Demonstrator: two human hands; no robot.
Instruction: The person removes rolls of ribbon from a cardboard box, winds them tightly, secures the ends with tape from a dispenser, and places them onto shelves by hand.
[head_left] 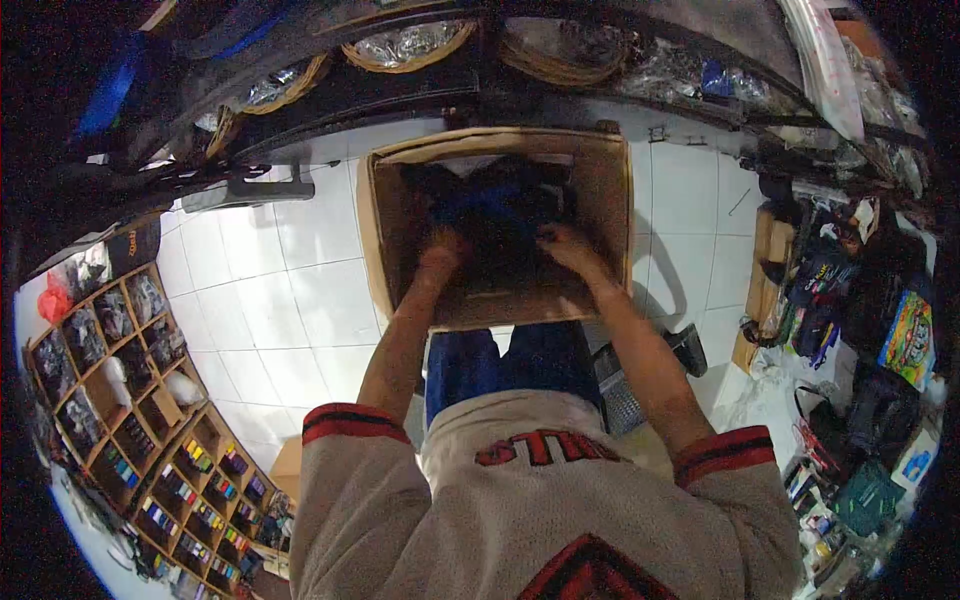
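Note:
An open cardboard box [374,235] stands on the floor right in front of my legs. Inside it lies a heap of dark, soft-looking material [495,210] with a blue patch; its exact kind is lost in shadow. My left hand [441,254] reaches into the left part of the box, against the dark heap, its fingers smeared and dim. On the other side, my right hand [566,247] is inside the box with its fingers curled together at the edge of the heap. What lies between those fingers cannot be made out.
A shelf with wicker baskets [410,52] of plastic-wrapped goods runs behind the box. Wooden cubbyholes [190,470] with colourful small items stand at left. Bags and packets [830,290] crowd the right side. White tiles [315,290] cover the floor.

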